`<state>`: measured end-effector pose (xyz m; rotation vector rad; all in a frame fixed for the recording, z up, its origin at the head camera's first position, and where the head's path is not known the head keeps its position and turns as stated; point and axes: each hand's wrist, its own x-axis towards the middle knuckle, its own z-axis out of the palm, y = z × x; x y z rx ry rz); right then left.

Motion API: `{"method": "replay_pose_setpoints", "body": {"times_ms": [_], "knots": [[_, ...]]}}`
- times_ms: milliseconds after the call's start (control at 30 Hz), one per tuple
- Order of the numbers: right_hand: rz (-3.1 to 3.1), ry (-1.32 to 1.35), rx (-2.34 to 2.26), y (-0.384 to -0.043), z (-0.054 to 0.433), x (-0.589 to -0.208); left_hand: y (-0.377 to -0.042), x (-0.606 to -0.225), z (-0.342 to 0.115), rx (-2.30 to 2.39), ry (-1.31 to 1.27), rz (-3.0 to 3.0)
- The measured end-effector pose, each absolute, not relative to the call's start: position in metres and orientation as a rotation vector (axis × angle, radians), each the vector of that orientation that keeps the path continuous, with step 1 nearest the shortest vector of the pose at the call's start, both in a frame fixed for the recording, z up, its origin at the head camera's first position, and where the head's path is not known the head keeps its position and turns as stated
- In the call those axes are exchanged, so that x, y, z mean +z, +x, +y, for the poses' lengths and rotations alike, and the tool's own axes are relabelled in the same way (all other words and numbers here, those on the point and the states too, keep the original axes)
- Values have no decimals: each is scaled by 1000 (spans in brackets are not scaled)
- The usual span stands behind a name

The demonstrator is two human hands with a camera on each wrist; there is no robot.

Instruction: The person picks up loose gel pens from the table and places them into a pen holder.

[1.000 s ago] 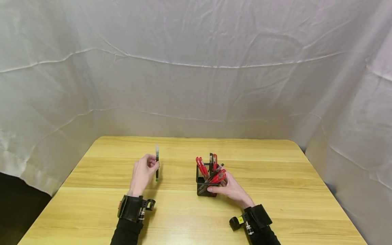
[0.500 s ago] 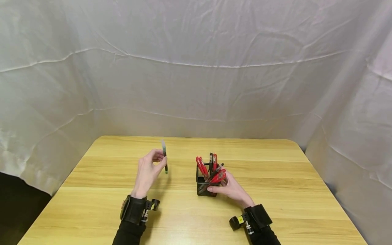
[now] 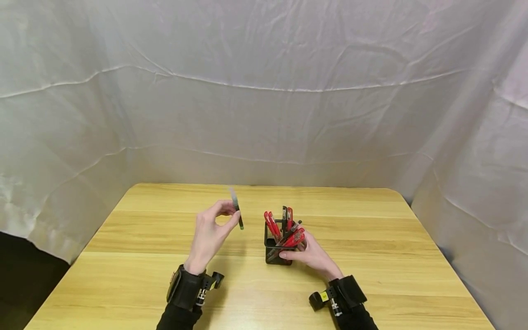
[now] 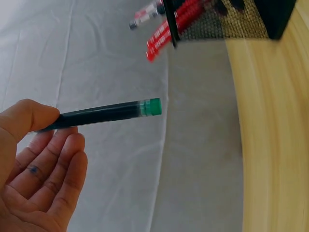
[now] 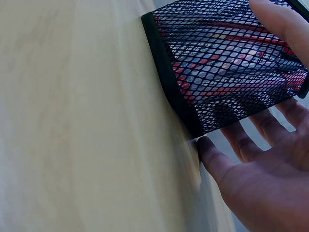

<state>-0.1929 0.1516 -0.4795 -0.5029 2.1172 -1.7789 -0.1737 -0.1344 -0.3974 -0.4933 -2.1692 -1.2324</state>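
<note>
My left hand [image 3: 212, 231] pinches a dark marker pen [image 3: 238, 210] between thumb and fingers, raised over the table left of the pen holder. The pen has a clear cap at its upper end and a green plug [image 4: 153, 107] at the lower one; it leans slightly. On the table stands a black mesh pen holder [image 5: 227, 58] with several red and black pens [image 3: 286, 231] inside. My right hand [image 3: 315, 257] grips the holder from its right side, thumb across the near face and fingers behind the mesh.
The wooden table [image 3: 371, 238] reaches back to a grey-white cloth backdrop [image 3: 264, 114] that also hangs along both sides. Each wrist wears a black strap with a small camera [image 3: 316, 301].
My left hand has moved right and a little farther from me with the pen, toward the holder, and the pen has tilted. The right hand and the holder have stayed still.
</note>
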Motion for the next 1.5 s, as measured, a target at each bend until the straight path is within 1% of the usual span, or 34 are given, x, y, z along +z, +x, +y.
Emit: {"method": "replay_pose_setpoints", "body": {"times_ms": [200, 600, 967, 1200, 1500], "knots": [[2127, -520, -1771, -193, 151, -480, -170, -397, -120, -1240, -605, -2097], [2130, -593, -1782, -193, 152, -481, -165, -400, -100, -1236, -708, -2032], [2117, -568, -1787, -193, 151, -479, -165, -405, -92, -1236, -757, -2059], [2121, -595, -1794, -194, 151, -480, -165, -408, -90, -1233, -728, -2108], [2099, -602, -1812, -194, 151, -480, -167, -415, -85, -1162, -750, -2166]]}}
